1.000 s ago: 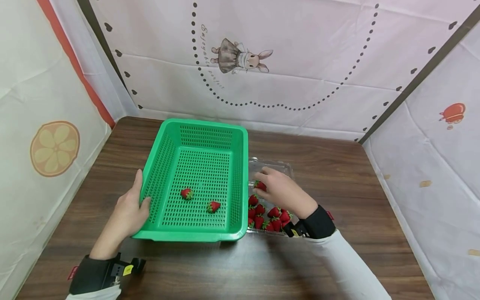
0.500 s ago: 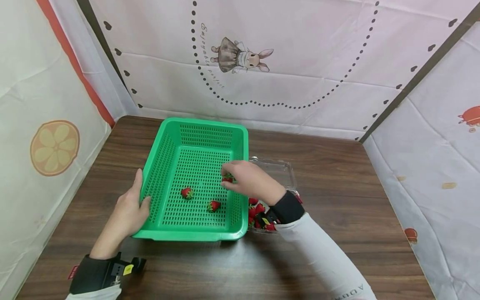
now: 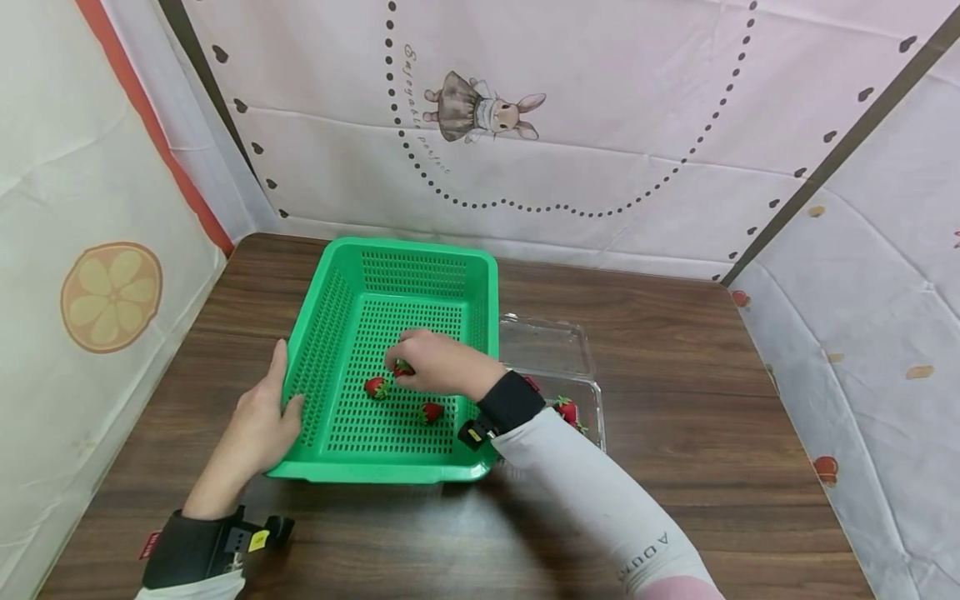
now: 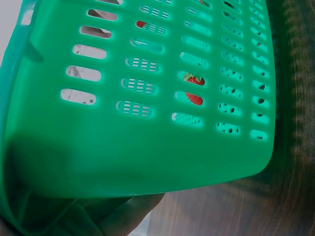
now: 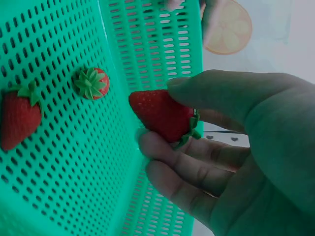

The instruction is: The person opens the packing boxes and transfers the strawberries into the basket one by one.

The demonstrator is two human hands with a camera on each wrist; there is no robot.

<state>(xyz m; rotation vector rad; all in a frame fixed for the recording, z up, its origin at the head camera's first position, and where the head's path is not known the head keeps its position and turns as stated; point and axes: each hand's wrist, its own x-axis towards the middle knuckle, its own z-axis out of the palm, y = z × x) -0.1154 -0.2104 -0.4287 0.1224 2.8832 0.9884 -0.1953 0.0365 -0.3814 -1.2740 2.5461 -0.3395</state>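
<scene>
My left hand point(image 3: 258, 421) grips the left rim of a green slotted plastic basket point(image 3: 382, 476), its thumb over the inner side. In the left wrist view the basket's outer wall fills most of the frame, with part of the hand below it. Over the basket, my right hand point(image 3: 442, 364) pinches a red strawberry point(image 5: 162, 113) between thumb and fingers, leaf end toward the palm. Two more strawberries lie on the basket floor beneath: one strawberry point(image 3: 377, 387) to the left, another strawberry point(image 3: 431, 412) nearer the front.
Right of the basket lies an opened clear plastic clamshell box point(image 3: 597, 417), its lid point(image 3: 547, 346) folded back. Strawberries point(image 3: 567, 410) show in it, partly hidden by my right forearm. Printed cloth walls point(image 3: 525, 175) border the brown wooden table point(image 3: 675, 400).
My right hand has carried the strawberry left, from above the clamshell box across the rim to over the basket's middle. My left hand and the basket have stayed in place.
</scene>
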